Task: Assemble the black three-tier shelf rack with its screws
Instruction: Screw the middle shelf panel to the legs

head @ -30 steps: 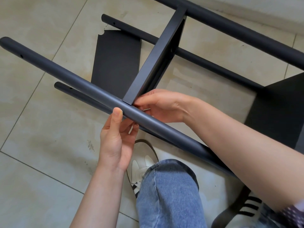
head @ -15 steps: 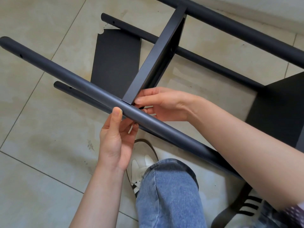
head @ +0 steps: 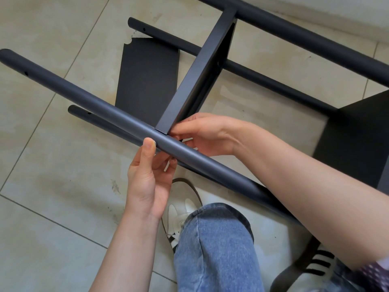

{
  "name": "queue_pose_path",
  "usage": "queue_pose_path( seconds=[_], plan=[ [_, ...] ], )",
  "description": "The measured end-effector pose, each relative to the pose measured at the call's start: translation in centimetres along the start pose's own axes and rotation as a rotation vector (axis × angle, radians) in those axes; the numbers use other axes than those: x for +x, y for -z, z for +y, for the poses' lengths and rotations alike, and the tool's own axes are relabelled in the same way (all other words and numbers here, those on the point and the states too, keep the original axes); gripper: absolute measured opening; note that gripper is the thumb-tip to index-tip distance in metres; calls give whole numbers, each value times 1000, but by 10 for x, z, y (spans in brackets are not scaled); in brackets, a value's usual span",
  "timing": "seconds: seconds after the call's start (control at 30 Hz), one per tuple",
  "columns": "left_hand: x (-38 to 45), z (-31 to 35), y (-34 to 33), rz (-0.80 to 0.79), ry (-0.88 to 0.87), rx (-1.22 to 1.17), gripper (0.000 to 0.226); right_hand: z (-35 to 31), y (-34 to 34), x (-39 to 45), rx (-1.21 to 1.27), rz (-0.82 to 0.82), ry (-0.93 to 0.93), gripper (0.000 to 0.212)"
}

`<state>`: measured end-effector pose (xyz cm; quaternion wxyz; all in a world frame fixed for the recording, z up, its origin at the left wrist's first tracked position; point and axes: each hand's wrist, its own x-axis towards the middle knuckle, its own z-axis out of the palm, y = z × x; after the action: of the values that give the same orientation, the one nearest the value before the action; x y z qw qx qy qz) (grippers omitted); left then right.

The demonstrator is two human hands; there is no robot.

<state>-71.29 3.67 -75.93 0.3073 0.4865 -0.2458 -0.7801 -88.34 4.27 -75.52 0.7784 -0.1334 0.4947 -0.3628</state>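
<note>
The black rack lies on its side on the tiled floor. Its near upper pole point(head: 84, 95) runs diagonally from upper left to lower right. A black shelf point(head: 202, 70) stands on edge and meets this pole at a joint. My left hand point(head: 147, 186) grips the pole just below the joint, thumb on top, fingers curled under. My right hand point(head: 210, 135) is at the shelf's corner behind the pole and pinches a thin silver metal piece point(head: 187, 140), mostly hidden. No screw shows.
A far pole point(head: 294, 39) and two lower poles point(head: 263, 76) point(head: 84, 111) frame the rack. A loose-looking black panel point(head: 147, 76) lies on the floor, and another shelf point(head: 357, 144) stands at right. My jeans knee point(head: 214, 249) and white shoe point(head: 181, 209) are below the pole.
My right hand's fingers have crept slightly up to the shelf corner at the joint. My left hand and the rack have stayed put.
</note>
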Motion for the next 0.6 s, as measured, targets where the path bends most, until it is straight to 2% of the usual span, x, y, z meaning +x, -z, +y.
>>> queue_pose_path(
  seconds=[0.1, 0.2, 0.27, 0.4, 0.47, 0.6],
  plan=[
    [-1, 0, 0, 1, -3, 10, 83, -7, -3, -1, -51, 44, -98, 8],
    [0, 0, 1, -8, -12, 11, 69, -13, -3, 0, -103, 77, -151, 24],
    [0, 0, 1, -15, -12, 9, 65, -14, -2, 0, -122, 89, -157, 27],
    [0, 1, 0, -8, -8, 12, 81, -7, 0, -1, -23, 57, -48, 4],
    [1, 1, 0, -9, -12, 10, 86, 1, 1, -1, 52, 17, 13, 17],
    [0, 0, 1, -23, -10, 5, 84, 9, -1, -2, 101, -21, 40, 20]
  ],
)
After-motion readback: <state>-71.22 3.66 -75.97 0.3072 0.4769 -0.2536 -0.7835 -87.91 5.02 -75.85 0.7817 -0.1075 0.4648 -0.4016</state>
